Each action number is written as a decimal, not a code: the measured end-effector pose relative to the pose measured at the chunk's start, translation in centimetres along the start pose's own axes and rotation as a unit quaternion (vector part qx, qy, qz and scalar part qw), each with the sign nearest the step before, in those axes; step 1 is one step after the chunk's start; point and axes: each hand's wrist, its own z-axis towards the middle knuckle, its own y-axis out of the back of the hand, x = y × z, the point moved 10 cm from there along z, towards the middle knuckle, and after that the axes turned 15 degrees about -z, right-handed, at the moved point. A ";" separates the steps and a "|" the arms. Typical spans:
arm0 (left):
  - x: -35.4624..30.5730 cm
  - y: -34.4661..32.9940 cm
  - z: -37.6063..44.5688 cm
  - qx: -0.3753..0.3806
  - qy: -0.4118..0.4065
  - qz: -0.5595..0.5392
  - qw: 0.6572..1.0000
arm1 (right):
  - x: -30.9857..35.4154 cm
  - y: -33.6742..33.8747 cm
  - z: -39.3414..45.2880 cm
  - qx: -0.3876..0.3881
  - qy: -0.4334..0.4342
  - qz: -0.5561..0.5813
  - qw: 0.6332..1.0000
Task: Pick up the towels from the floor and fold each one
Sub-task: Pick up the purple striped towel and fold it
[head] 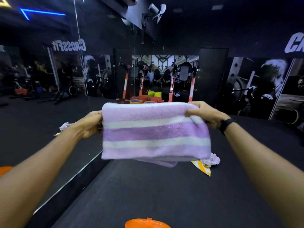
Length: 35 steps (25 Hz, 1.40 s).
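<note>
- Left hand [91,124]: arm outstretched, fingers curled round left edge of striped towel [154,130].
- Right hand [205,115]: arm outstretched, pinching towel's upper right corner.

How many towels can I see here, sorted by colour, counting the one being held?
Purple and white striped towel, held up by the left hand and right hand: 1
Pale purple towel crumpled on the floor: 1
Yellow and white towel on the floor: 1
Total: 3

I read "CrossFit" mirror-reversed in the mirror wall [69,46] (white letters), and a cut-off "C" on the right wall [296,45].
</note>
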 end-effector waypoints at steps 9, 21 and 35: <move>-3.9 -0.3 0.8 -0.079 -0.132 0.136 0.979 | 3.8 2.6 3.2 -0.046 0.050 -0.194 0.979; 7.5 -4.8 0.3 0.007 -0.038 0.435 0.900 | -8.6 -1.5 3.0 0.028 -0.050 -0.390 0.919; 30.6 -1.0 6.1 0.166 0.142 0.433 0.875 | -31.8 -15.4 0.2 0.206 -0.273 -0.433 0.834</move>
